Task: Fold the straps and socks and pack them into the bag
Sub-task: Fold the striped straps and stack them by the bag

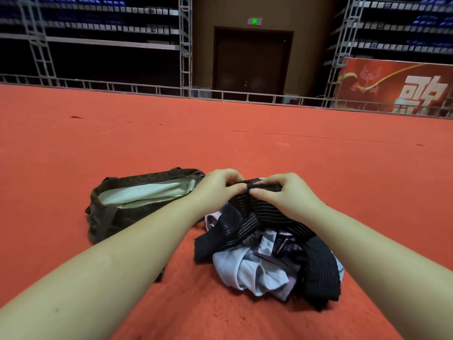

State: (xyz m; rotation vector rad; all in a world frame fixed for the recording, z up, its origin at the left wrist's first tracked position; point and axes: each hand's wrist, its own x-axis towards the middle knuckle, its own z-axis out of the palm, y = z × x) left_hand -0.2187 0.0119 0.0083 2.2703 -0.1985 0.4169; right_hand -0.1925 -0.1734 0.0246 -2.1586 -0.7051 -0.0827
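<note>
Both hands, left hand (218, 185) & right hand (282, 192), pinching black strap (247, 212) end over pile (257, 266) on floor, folding underway; next: double it, into bag (137, 200).

I see a black ribbed strap (247, 212) with its top end lifted off the pile, pinched from both sides, the rest trailing down toward 5 o'clock. Under it is a heap of black straps and pale lilac socks (255, 271), crumpled on the red floor. At 9 o'clock of the heap lies a dark brown bag (115, 217), mouth open, pale lining showing.
</note>
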